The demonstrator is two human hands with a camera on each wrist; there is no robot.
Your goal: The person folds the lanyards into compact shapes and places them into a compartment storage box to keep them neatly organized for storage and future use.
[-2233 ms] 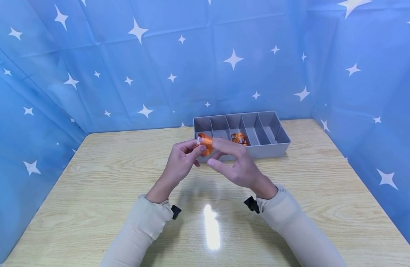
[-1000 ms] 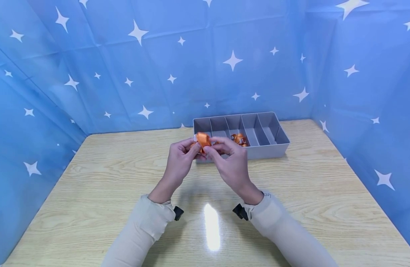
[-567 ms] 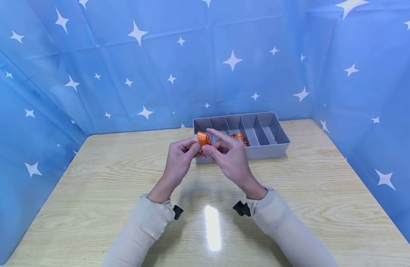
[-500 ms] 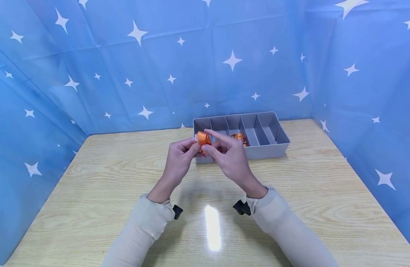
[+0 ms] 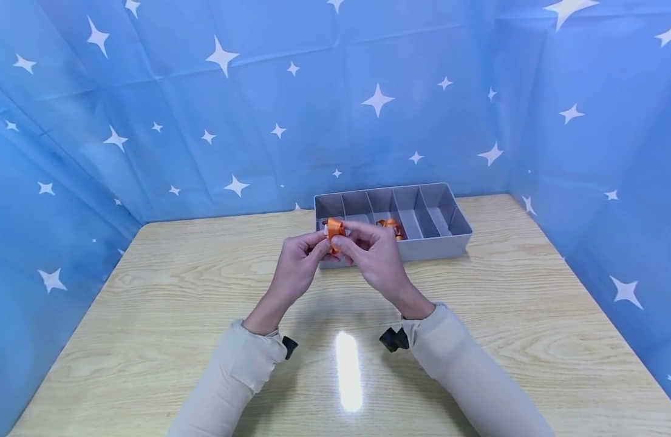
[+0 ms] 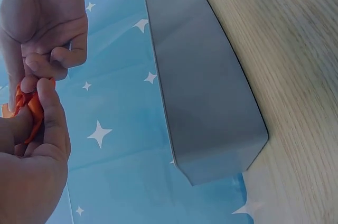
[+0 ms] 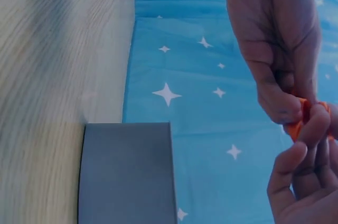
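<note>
An orange satin-looking ribbon point(image 5: 336, 228), looped and folded, is held in the air in front of the grey box, with a small white bit at its left side. My left hand point(image 5: 295, 265) pinches it between thumb and fingers. From the other side, my right hand point(image 5: 380, 258) grips the loop with thumb and index finger. In the left wrist view the ribbon point(image 6: 36, 110) is bunched between the fingertips of both hands. The right wrist view shows only part of the ribbon point(image 7: 296, 128); fingers hide the rest.
The grey divided box point(image 5: 439, 247) stands at the back of the wooden table point(image 5: 177, 291). More orange ribbon point(image 5: 391, 226) lies in its middle compartment. A blue curtain point(image 5: 269, 91) with white stars hangs behind and at both sides.
My right hand, apart from the ribbon at first, has moved left and taken hold of it. Its index finger, raised half a second ago, now lies on the loop.
</note>
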